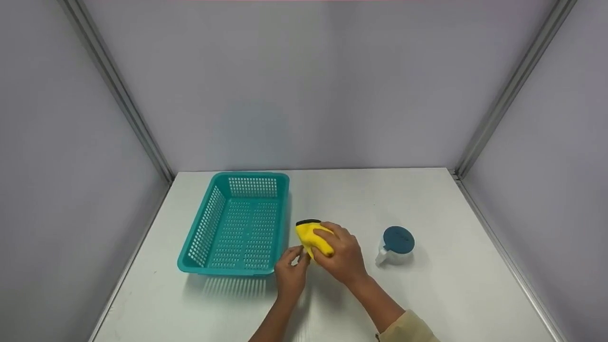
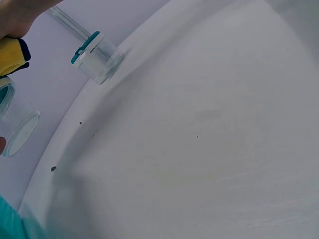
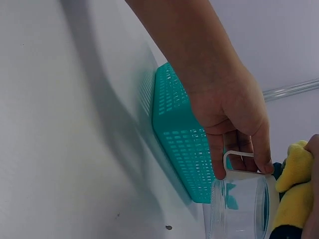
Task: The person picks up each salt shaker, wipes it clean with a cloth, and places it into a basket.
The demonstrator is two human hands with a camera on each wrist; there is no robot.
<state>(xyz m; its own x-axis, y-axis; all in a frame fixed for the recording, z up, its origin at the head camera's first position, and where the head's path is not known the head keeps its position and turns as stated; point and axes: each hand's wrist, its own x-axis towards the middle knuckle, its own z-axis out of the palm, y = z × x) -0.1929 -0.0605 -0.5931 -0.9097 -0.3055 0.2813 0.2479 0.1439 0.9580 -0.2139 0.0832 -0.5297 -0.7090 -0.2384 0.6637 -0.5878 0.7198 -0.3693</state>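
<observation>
In the right wrist view my left hand (image 3: pixel 234 109) grips the white handle (image 3: pixel 239 154) of a clear jar (image 3: pixel 239 209), which is tipped on its side. My right hand (image 1: pixel 343 254) holds a bunched yellow cloth (image 1: pixel 313 237) with dark edging, right at the jar's mouth. From the head view the clear jar is barely visible, being hidden by the cloth and hands. The left wrist view shows the jar (image 2: pixel 22 124) below the cloth (image 2: pixel 11 55), with just a fingertip of my left hand at the edge.
A teal perforated basket (image 1: pixel 281 218) stands left of my hands, close beside the left one. To the right, a second clear jar (image 1: pixel 398 259) stands upright under a dark blue-green lid (image 1: pixel 399 239). Grey panels (image 1: pixel 308 95) enclose the white table (image 1: pixel 456 294) at back and sides.
</observation>
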